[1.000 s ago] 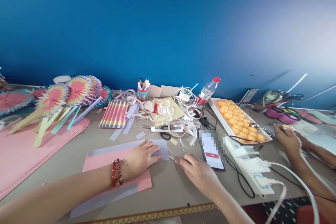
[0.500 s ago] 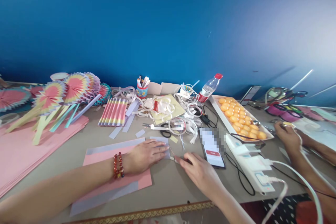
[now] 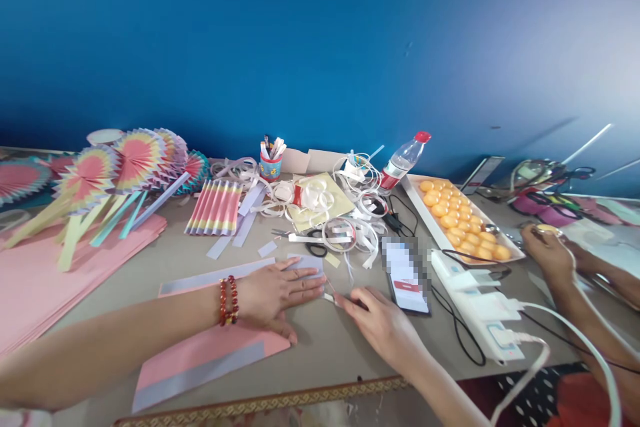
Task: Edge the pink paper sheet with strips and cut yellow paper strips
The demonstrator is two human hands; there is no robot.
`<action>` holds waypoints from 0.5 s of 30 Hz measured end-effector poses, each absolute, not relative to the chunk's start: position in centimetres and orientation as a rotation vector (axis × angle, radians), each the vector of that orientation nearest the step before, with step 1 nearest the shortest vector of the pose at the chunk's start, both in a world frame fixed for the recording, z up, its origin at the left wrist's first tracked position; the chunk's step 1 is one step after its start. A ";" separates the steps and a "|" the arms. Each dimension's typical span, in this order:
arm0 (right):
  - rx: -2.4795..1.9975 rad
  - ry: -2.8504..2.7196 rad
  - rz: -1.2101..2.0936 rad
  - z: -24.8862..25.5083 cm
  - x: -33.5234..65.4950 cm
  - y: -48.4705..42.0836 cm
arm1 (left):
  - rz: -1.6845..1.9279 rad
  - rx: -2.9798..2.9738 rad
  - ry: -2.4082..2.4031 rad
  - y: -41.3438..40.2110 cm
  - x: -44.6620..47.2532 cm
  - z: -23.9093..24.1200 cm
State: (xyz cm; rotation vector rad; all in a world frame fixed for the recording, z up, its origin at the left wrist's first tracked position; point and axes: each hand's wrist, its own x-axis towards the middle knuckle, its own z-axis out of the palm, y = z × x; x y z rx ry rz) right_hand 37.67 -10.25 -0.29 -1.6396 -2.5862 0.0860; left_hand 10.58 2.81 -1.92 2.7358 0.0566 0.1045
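Note:
My left hand (image 3: 281, 292), a red bead bracelet at its wrist, lies flat with fingers spread. Under it is a pink paper sheet (image 3: 173, 361) with lavender bands along its far and near edges. The fingertips press on a lavender paper strip (image 3: 314, 267) that reaches past the sheet's right end. Just right of them, my right hand (image 3: 383, 325) pinches a thin white strip (image 3: 329, 297) between thumb and index finger. Beyond the hands lie scissors with black handles (image 3: 317, 250), partly covered by white tape curls (image 3: 367, 240).
Paper fans (image 3: 137, 157) rest on stacked pink sheets (image 3: 115, 260) at left. A pleated paper (image 3: 214, 208), a pen cup (image 3: 271, 167) and a bottle (image 3: 404, 159) stand behind. At right are a phone (image 3: 407, 287), a power strip (image 3: 480, 320), a tray (image 3: 417, 203) and a co-worker's hand (image 3: 547, 250).
My left hand has spread its fingers and thumb wider over the paper. My right hand keeps its pinch on the white strip, almost in place. The view has shifted slightly.

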 end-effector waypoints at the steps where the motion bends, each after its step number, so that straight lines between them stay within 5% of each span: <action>1: -1.634 -2.588 0.093 -0.4 37.8 -10.4 | 0.103 2.733 0.054 2.8 10.6 -1.9; 15: -1.628 -2.550 -0.025 -0.5 36.8 -10.8 | 0.097 2.742 0.026 2.9 10.6 -2.1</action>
